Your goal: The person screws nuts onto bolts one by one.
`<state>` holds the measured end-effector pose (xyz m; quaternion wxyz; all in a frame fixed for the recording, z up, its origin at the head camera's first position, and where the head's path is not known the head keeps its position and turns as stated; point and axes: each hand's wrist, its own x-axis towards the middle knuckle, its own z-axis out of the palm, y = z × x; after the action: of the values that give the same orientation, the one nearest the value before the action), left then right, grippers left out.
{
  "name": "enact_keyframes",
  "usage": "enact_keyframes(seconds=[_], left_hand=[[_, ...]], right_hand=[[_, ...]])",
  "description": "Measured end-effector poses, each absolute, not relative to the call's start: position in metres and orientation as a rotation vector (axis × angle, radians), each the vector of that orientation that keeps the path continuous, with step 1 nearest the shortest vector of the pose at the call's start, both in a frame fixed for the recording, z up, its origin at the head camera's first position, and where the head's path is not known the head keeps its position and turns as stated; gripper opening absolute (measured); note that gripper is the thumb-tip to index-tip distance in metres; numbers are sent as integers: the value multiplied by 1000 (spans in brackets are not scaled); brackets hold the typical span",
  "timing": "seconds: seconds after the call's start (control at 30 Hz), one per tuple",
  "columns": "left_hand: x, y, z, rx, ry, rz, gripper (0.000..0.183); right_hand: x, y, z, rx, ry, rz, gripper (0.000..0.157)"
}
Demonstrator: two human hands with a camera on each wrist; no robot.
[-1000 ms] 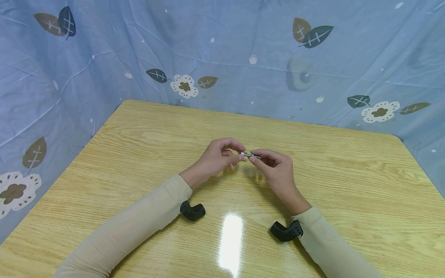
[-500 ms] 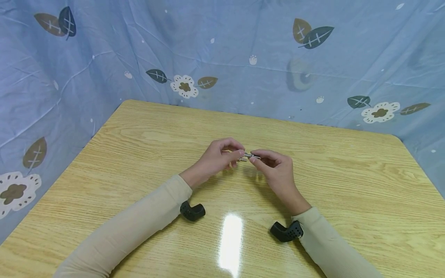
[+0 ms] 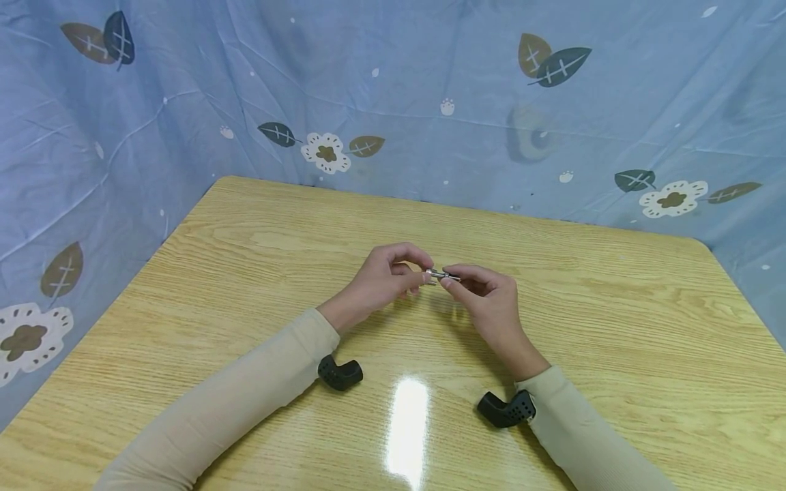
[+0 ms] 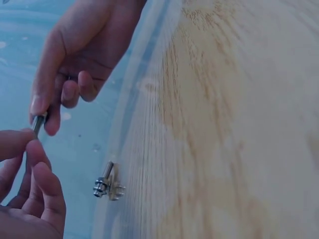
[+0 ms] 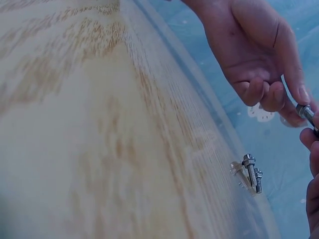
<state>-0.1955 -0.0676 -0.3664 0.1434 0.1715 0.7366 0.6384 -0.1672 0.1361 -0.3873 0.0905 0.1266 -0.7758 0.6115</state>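
Above the middle of the table, both hands hold a small silver bolt (image 3: 437, 274) that lies nearly level between them. My left hand (image 3: 393, 276) pinches its left end between thumb and fingertips. The other end sits between the thumb and fingers of my right hand (image 3: 486, 293), with a nut-like ring close to those fingertips. Threads show on the held bolt (image 5: 307, 113) in the right wrist view. Below the hands, a bolt (image 5: 249, 164) and a second bolt (image 5: 258, 179) rest on the table, both carrying nut-like rings. Fingers partly cover the held bolt.
A wooden table (image 3: 276, 235) with a glossy top spreads under both arms. Blue patterned cloth (image 3: 430, 88) hangs along its far and left sides. Each sleeve carries a black wrist mount (image 3: 340, 374). A bright light reflection (image 3: 407, 429) lies near the front.
My left thumb slid over the bolt's left end half a second ago and has since drawn back, baring that end again. My right hand has stayed almost still.
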Motion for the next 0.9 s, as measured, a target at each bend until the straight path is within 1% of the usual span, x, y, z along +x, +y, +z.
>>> enact_keyframes(seconds=[0.3,0.53,0.9], left_hand=[[-195,-67,-365,496,2104,1835,26],[-195,-66,-365,418,2119,1781,14],[-195,-67,-366,459,2127,1790,14]], right_hand=[[-166,136,-387,392,-2300,1817,25],[-166,136,-387,387,-2309,1804,27],[-166,136,-387,395,-2289,1836,27]])
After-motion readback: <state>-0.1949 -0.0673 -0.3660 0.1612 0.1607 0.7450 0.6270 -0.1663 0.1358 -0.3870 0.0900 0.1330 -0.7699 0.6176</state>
